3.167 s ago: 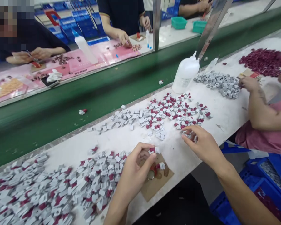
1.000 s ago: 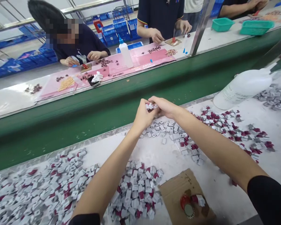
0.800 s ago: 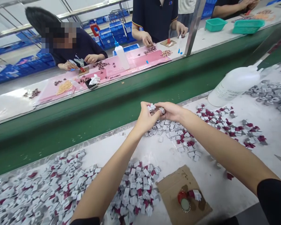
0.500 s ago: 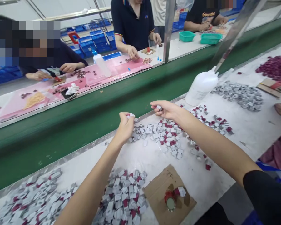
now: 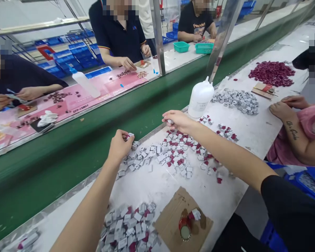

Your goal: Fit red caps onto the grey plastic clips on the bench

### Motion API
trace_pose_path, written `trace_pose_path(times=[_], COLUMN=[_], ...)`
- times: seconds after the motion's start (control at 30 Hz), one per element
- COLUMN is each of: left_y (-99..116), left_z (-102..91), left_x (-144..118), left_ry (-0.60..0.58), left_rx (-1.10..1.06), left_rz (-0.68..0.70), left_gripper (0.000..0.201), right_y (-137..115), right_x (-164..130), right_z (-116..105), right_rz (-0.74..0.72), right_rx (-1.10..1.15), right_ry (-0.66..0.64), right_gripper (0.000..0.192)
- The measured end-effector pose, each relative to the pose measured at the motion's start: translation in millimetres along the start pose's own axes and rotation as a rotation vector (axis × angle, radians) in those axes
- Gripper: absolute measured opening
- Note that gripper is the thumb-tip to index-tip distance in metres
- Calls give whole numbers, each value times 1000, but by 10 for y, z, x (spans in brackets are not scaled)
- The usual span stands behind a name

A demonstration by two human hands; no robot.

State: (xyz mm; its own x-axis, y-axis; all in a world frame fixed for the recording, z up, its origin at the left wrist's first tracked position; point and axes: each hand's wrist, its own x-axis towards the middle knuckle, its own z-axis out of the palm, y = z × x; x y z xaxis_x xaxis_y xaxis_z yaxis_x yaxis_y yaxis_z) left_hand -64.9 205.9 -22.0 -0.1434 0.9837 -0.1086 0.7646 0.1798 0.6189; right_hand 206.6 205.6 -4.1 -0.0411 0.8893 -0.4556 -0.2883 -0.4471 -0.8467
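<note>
My left hand [image 5: 120,145] pinches a small grey-and-maroon piece [image 5: 130,135] at the bench's far edge, just above loose grey pieces [image 5: 144,155]. In my right hand [image 5: 180,120], the fingers close on a small grey piece [image 5: 170,121], above a scatter of grey and maroon pieces [image 5: 178,140]. On the near bench lies a square of brown cardboard [image 5: 170,220]. It carries a red round container with a crimped metal cap [image 5: 185,229] and one grey-and-maroon piece [image 5: 195,214]. A larger heap of similar pieces [image 5: 128,227] lies beside the cardboard.
Beyond my right hand stands a white squeeze bottle [image 5: 201,98], with grey rings [image 5: 236,99] and a maroon heap [image 5: 273,73] farther off. A co-worker's hands [image 5: 283,108] rest at the right. A green belt [image 5: 76,140] separates my bench from the opposite one, where people work.
The view has swung right, bringing the co-worker on the right further in. My right hand has shifted slightly towards the white bottle. Both hands still pinch small pieces.
</note>
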Motion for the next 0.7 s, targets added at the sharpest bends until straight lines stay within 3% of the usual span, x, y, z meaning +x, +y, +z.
trace_pose_path(times=[0.17, 0.3, 0.4, 0.57, 0.7], left_y=[-75, -116, -110, -33, -27], left_z=[125, 164, 125, -57, -213], left_x=[157, 193, 172, -35, -483], left_ry=[-31, -31, -14, 71, 66], left_rx=[89, 99, 111, 136, 128], left_rz=[-19, -35, -51, -40, 75], left_gripper=[15, 13, 20, 41, 53], right_y=[-88, 25, 132, 177, 146], right_x=[-599, -1036, -1240, -1320, -1070], right_z=[-427, -854, -1055, -997, -730], right_rz=[-21, 26, 76, 49, -28], right_rx=[-63, -65, -65, -187, -434], right_ry=[-50, -98, -54, 69, 100], right_gripper=[26, 41, 43, 18, 8])
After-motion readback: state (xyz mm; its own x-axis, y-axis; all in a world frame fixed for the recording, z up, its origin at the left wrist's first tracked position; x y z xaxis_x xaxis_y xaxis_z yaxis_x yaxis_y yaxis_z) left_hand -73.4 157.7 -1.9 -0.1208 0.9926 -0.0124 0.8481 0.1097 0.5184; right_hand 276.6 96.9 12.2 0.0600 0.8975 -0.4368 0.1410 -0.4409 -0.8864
